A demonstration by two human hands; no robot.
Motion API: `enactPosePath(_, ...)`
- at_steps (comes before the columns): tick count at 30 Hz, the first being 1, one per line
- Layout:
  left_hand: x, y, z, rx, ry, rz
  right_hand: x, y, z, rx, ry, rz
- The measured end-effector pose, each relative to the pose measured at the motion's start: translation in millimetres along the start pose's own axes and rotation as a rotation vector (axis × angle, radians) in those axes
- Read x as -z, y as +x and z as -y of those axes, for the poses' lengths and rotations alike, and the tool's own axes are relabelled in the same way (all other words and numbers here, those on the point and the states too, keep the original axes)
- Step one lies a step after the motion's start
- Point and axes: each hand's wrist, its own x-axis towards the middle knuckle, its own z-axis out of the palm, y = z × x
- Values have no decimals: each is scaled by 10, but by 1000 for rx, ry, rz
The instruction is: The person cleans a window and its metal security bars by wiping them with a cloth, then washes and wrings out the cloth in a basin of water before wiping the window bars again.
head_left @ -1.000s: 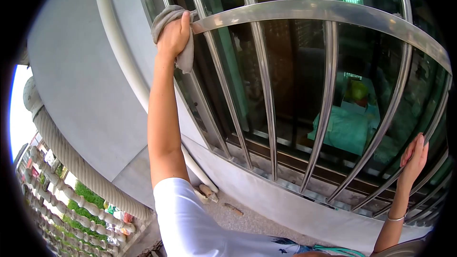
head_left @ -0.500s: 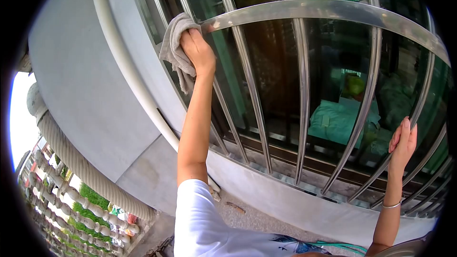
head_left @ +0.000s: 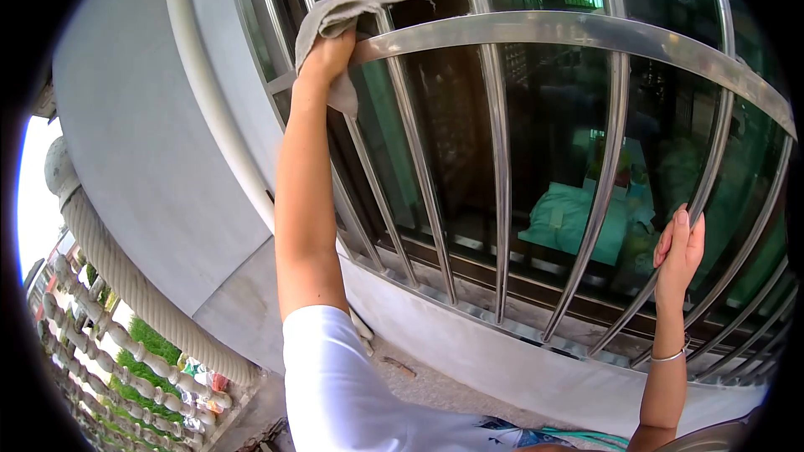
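My left hand (head_left: 331, 59) is raised and closed around a grey-beige cloth (head_left: 356, 4), at the left end of the curved horizontal metal rail (head_left: 536, 28). The cloth drapes over the hand and lies against the rail and an upright bar, hiding most of my fingers. One corner of it flares out to the right, and another part hangs below the wrist. Lower on the right, my right hand (head_left: 680, 249) is wrapped around a shiny upright bar (head_left: 712, 159) of the window grille, with a bangle on the wrist.
Dark window glass (head_left: 452, 151) stands behind the bars, with a turquoise bundle (head_left: 578, 218) visible inside. A white pipe (head_left: 205, 75) runs down the grey wall (head_left: 126, 117) at left. A stone balustrade (head_left: 126, 343) is at lower left. A green hose (head_left: 586, 435) lies below.
My left hand has moved up a little, and the cloth now spreads rightward over the bar above the rail. My right hand keeps hold of its bar. The view has shifted slightly.
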Motion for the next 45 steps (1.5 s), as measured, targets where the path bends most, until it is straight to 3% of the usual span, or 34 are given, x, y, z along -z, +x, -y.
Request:
enactPosePath(2, 122, -264, -347, 140, -125, -29, 10, 3, -15, 12, -6, 5)
enactPosePath(4, -124, -592, -824, 604, -425, -398, 11, 9, -9, 12, 5, 8)
enactPosePath(6, 35, -670, -1195, 620, -348, -465, -1, 5, 4, 6, 10, 12)
enactPosePath(7, 110, -705, -1318, 792, -582, -404, 0, -2, 13, 2, 7, 16)
enactPosePath(8, 117, -773, -1275, 732, -638, -417, 2, 12, 24, 6, 2, 20)
enactPosePath(11, 363, -929, -1400, 800, -641, -370, 7, 18, 25, 10, 3, 36)
enactPosePath(12, 491, -895, -1372, 847, -864, -336, 4, 21, 23, 12, 5, 36)
enactPosePath(15, 711, -447, -1291, 767, -951, -344, 5, 7, 21, 10, -6, 24)
enactPosePath(17, 634, -87, -1203, 614, -878, -235, -14, 7, 36, 10, -8, 7)
enactPosePath(20, 261, 500, -991, 311, -344, -203, -6, 6, 34, 18, -21, 10)
enactPosePath(21, 202, 637, -816, 382, -438, -182, -3, 6, 31, 19, -18, 4)
enactPosePath(22, -72, 805, -643, 255, -64, -580, 0, 4, 26, 15, -27, 1)
enactPosePath(24, -103, 872, -491, 535, -191, -211, 1, 4, 24, 23, -14, 11)
enactPosePath(25, -43, 917, -563, 533, -194, -208, -10, 4, 37, 24, -10, 3)
enactPosePath(27, 176, 915, -804, 989, -1097, -185, -6, -15, 45, 8, -7, 9)
enactPosePath(28, 188, 865, -862, 984, -1100, -187, -4, 2, 52, 8, -2, 12)
enactPosePath(30, 262, 720, -1057, 843, -282, -41, 2, 14, 50, 16, -2, 13)
enactPosePath(31, 356, 640, -1217, 829, -217, -21, 4, 6, 50, 16, 2, 20)
enactPosePath(34, 448, 471, -1277, 800, -346, 22, -4, 8, 76, 19, 9, 18)
enactPosePath(35, 420, 397, -1320, 638, -297, -152, -5, 0, 83, 12, 13, 24)
enactPosePath(45, 419, -61, -1638, 310, -102, -379, 15, 3, 6, 17, -48, -5)
